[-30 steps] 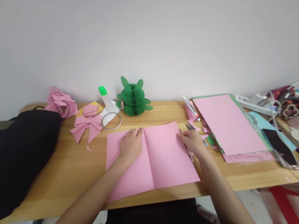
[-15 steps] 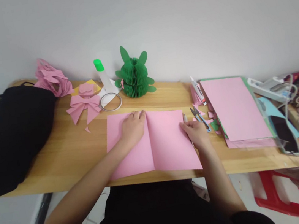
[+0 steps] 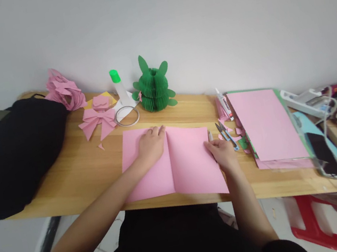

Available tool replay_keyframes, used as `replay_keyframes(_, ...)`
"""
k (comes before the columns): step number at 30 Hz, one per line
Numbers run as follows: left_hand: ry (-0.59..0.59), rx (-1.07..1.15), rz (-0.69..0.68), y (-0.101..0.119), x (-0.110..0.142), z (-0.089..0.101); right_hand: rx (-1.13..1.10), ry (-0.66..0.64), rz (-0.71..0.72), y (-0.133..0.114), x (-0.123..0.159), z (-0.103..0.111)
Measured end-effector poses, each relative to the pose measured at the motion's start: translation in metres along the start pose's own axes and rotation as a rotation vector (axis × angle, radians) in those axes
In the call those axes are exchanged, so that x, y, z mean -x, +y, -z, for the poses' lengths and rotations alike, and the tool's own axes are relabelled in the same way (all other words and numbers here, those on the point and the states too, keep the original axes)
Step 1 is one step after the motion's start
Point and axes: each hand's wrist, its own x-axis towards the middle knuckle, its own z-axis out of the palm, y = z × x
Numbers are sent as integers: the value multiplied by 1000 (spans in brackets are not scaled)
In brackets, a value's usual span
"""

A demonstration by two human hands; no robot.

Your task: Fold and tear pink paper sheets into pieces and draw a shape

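A pink sheet of paper [image 3: 191, 165] with a crease down its middle lies flat on the wooden table [image 3: 76, 177] in front of me. My left hand [image 3: 151, 144] rests flat on its upper left half, fingers stretched out beside the crease. At the sheet's right edge my right hand [image 3: 224, 154] is curled shut on a thin pen or pencil, whose tip shows just above the fingers. Small scissors [image 3: 226, 134] lie just right of that hand.
A black bag [image 3: 6, 150] fills the table's left end. At the back stand a pink paper bow [image 3: 98, 120], a tape ring [image 3: 126, 116], a green-capped glue bottle [image 3: 119, 87] and a green paper ornament [image 3: 153, 87]. To the right lie a pink paper stack [image 3: 266, 124], a glue tube [image 3: 223, 100], a phone [image 3: 323, 153] and clutter.
Both hands stay where they were on the pink sheet. Only the view has shifted, dropping toward my lap and drifting slightly.
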Motion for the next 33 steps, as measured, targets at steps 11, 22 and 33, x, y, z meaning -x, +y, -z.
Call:
replay_keyframes(11, 21, 45, -65, -3, 3, -4, -13, -2, 25, -2, -3, 0)
replay_keyframes(22, 46, 53, -104, -2, 5, -2, -113, 0, 1, 4, 5, 4)
replay_keyframes(33, 160, 118, -90, 3, 13, -11, -320, -142, -76, 0, 13, 10)
